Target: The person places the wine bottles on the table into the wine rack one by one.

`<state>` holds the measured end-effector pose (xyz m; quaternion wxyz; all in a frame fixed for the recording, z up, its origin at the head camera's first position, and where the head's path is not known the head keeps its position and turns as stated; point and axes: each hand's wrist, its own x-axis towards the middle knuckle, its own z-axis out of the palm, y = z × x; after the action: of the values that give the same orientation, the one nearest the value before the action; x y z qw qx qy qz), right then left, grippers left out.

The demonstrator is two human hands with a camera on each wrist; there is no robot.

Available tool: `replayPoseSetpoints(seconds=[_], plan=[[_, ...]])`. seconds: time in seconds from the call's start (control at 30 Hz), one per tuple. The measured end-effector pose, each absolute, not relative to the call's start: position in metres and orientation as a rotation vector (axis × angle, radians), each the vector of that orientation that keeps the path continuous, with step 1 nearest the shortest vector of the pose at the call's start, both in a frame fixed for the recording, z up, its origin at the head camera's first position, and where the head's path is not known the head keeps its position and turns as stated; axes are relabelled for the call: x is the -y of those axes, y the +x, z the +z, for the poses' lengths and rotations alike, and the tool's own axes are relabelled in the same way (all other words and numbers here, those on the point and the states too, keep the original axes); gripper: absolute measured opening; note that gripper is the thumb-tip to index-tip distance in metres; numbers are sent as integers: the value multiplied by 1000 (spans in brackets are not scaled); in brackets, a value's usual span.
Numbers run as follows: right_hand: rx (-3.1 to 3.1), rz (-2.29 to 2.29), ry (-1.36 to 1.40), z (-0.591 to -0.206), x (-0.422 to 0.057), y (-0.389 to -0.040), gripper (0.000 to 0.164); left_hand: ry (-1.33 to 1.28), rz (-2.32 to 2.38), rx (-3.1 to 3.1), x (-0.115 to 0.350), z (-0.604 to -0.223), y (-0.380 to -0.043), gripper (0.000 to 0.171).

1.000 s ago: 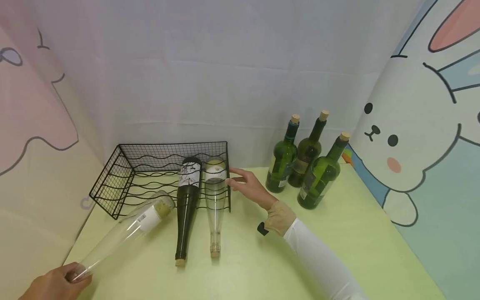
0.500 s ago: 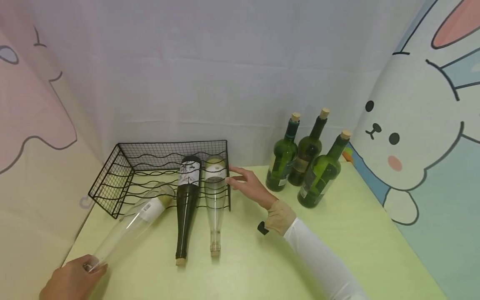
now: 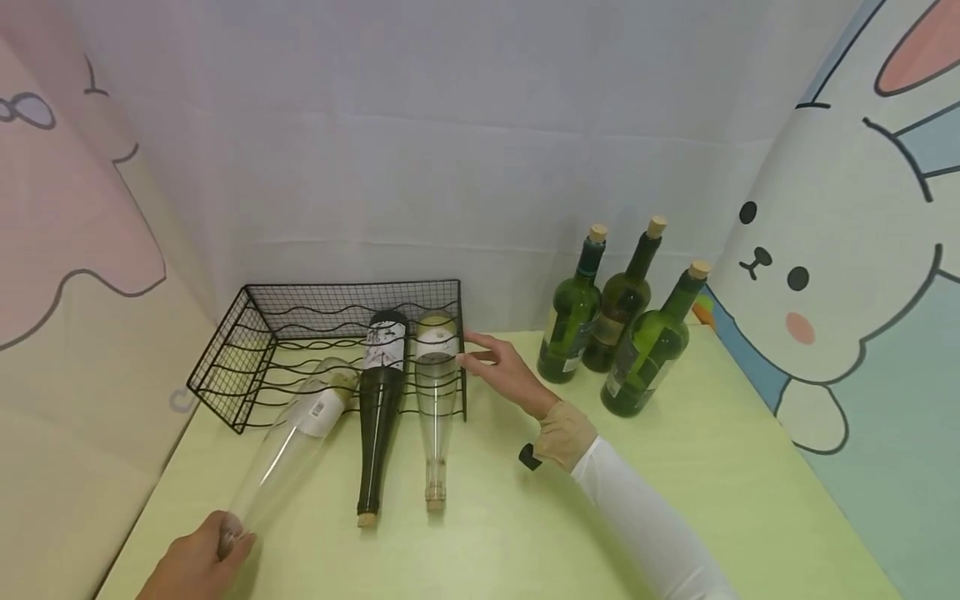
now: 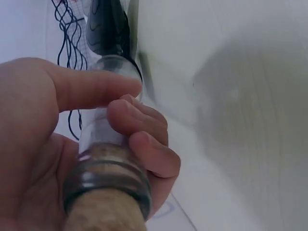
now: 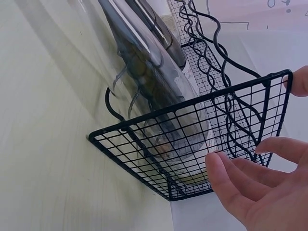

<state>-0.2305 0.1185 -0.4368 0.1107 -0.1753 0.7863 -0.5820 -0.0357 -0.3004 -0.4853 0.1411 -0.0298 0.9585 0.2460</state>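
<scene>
My left hand (image 3: 198, 554) grips the neck of a clear glass bottle (image 3: 281, 462) with a cork (image 4: 106, 211) in its mouth. That bottle lies slanted, its white-labelled base end among the wavy wires of a black wire bottle rack (image 3: 255, 333). A dark bottle (image 3: 378, 433) and another clear bottle (image 3: 435, 408) lie side by side in the rack, corked necks toward me. My right hand (image 3: 510, 375) is at the rack's right end, fingers extended and fingertips touching the mesh panel (image 5: 192, 139), gripping nothing.
Three green corked bottles stand upright at the back right: a front one (image 3: 645, 362), a left one (image 3: 572, 325) and one behind (image 3: 622, 308). A white curtain (image 3: 480, 167) rises behind the light green table (image 3: 562, 533). Printed cartoon cloths hang at both sides.
My left hand has moved right and slightly forward, swinging the clear bottle's neck closer to the dark bottle. The right hand stays at the rack's end.
</scene>
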Motion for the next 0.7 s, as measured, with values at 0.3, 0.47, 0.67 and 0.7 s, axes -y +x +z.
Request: replayPoseSetpoints(seconds=[0.3, 0.47, 0.67, 0.7], plan=[[-2298, -1706, -541, -436, -118, -231, 65, -82, 817, -2809, 274, -491, -43, 31], [-2305, -1708, -546, -436, -119, -233, 65, -121, 871, -2824, 258, -487, -54, 39], [-2303, -1712, -527, -435, -118, -230, 66, -145, 911, -2865, 242, -486, -70, 39], [-2300, -1714, -527, -435, -118, -230, 66, -143, 914, -2878, 240, -487, -73, 39]])
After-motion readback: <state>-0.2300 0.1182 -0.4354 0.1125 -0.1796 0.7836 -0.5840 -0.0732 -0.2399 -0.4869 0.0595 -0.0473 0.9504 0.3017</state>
